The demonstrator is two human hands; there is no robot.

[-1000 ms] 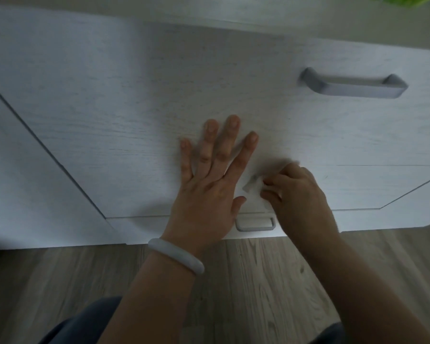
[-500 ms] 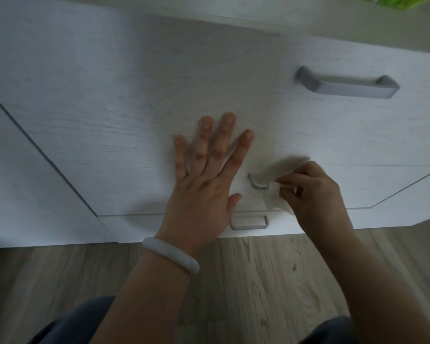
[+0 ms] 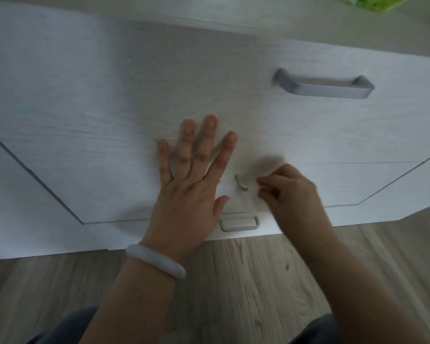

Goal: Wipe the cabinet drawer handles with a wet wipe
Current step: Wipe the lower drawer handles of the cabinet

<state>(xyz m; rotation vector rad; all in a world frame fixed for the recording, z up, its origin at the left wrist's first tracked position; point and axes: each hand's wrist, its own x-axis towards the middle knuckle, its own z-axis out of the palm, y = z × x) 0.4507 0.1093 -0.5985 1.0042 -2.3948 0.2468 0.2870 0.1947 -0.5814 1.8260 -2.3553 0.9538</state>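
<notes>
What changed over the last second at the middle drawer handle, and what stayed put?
The right hand, pinching the wet wipe, slid rightward along the middle handle, uncovering its left end, which was hidden a second ago. The wipe is blurred now. The left hand stayed flat on the drawer front, fingers spread. The top handle and bottom handle remain untouched.
</notes>
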